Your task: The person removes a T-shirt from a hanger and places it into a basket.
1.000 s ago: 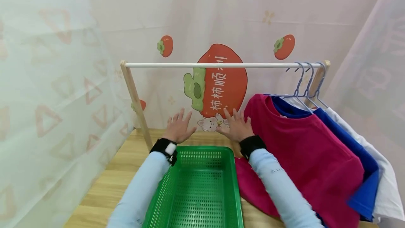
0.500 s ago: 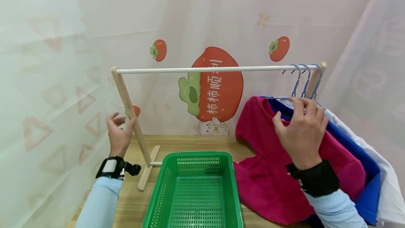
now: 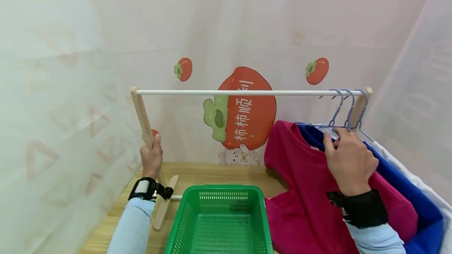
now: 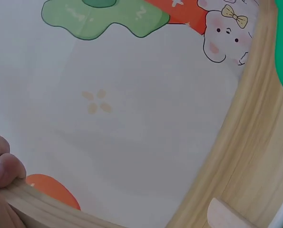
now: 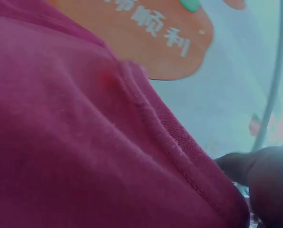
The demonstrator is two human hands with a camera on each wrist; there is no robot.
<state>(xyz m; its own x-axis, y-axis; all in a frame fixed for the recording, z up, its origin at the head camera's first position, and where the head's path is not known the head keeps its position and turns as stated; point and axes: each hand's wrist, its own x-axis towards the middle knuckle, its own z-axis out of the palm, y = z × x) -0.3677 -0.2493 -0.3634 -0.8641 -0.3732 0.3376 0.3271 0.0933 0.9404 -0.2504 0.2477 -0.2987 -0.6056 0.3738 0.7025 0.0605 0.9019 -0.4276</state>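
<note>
My left hand [image 3: 152,159] grips the left wooden post of a clothes rack [image 3: 142,115]; in the left wrist view its curled fingers [image 4: 7,170] lie on the wood. At the right, my right hand [image 3: 351,162] is at the neckline of a magenta T-shirt [image 3: 307,199], pinching the blue wire hanger [image 3: 337,113] just below its hook. The hand covers part of the collar and of the hanger's arms. Behind the magenta shirt hang a blue T-shirt [image 3: 421,211] and a white T-shirt [image 3: 431,185], also on wire hangers.
A green perforated plastic basket [image 3: 219,189] stands on the wooden table [image 3: 219,169] in front of the rack. Above it runs the rack's white rail [image 3: 212,93]. The rack's left foot [image 3: 164,207] rests on the table. A printed curtain [image 3: 243,30] closes off the back.
Both hands were spread above the basket a second ago. The left has moved left and now grips the post. The right has moved right to the magenta shirt's hanger and closed on it.
</note>
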